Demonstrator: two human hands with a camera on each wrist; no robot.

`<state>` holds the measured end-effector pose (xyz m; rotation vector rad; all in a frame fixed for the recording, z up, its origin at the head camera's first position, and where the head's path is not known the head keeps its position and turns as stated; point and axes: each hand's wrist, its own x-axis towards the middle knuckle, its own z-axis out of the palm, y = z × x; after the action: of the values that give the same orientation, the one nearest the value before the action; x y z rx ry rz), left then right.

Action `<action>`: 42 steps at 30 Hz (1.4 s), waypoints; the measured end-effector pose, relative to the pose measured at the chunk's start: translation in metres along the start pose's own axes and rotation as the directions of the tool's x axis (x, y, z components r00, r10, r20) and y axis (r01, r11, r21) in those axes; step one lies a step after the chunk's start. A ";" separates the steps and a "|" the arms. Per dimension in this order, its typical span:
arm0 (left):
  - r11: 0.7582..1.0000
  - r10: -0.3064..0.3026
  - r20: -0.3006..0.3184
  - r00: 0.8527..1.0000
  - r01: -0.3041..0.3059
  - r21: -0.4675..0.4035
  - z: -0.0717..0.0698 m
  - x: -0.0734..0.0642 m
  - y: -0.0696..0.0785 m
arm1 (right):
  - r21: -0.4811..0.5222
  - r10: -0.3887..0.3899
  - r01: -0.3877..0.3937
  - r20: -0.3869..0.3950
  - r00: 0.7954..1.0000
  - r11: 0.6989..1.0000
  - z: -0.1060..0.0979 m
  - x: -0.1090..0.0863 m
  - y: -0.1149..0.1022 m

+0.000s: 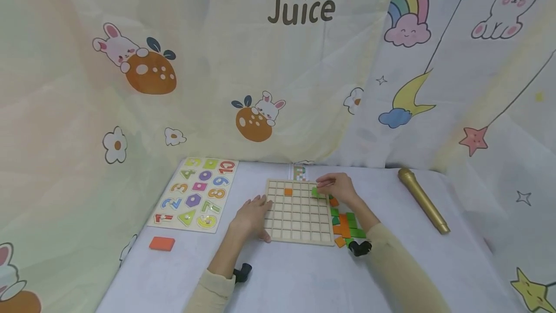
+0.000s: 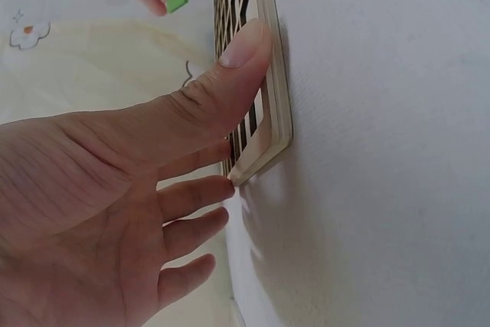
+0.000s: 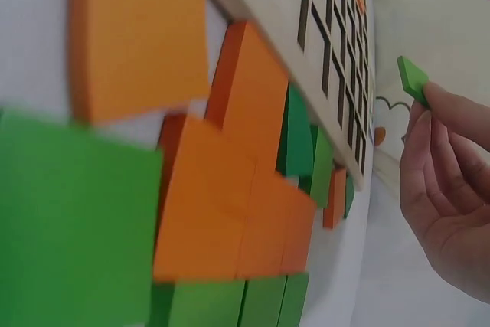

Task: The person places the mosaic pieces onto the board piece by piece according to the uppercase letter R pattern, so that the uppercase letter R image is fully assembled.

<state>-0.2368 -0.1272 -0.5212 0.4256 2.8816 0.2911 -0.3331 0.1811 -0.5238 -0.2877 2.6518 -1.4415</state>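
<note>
A square wooden grid board (image 1: 299,243) lies on the white cloth, with one orange square tile (image 1: 288,192) in a cell near its far edge. My left hand (image 1: 251,216) rests against the board's left side. Its fingers are loosely extended, and in the left wrist view the thumb (image 2: 246,47) touches the near edge. Between thumb and fingertips my right hand (image 3: 452,158) pinches a green tile (image 3: 412,80); in the head view this tile overlaps the board's far right corner. Several orange tiles (image 3: 203,204) and green tiles (image 3: 73,220) lie loose along the board's right side.
Left of the board is a number puzzle board (image 1: 182,230), with a red-orange block (image 1: 162,244) in front. A gold microphone (image 1: 423,201) lies far right. Behind the grid board, a patterned card (image 1: 299,173) lies near the printed curtain (image 1: 208,124).
</note>
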 end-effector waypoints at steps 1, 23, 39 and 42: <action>1.000 -0.001 0.002 1.000 0.001 -0.003 -0.001 0.000 0.000 | 0.011 0.001 -0.001 -0.002 1.000 1.000 0.002 0.002 -0.002; 1.000 0.012 0.006 1.000 -0.012 -0.010 -0.005 -0.002 0.001 | -0.001 -0.015 0.015 0.005 1.000 1.000 0.039 0.030 -0.017; 1.000 0.021 0.000 1.000 -0.021 -0.006 -0.005 -0.004 0.001 | -0.070 0.020 -0.020 0.003 1.000 0.997 0.059 0.033 -0.020; 1.000 0.013 -0.003 1.000 -0.013 -0.011 -0.006 -0.005 0.002 | -0.107 0.001 -0.002 -0.002 1.000 0.994 0.062 0.033 -0.022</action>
<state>-0.2334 -0.1275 -0.5141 0.4418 2.8794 0.3101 -0.3511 0.1120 -0.5393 -0.2937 2.7350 -1.3022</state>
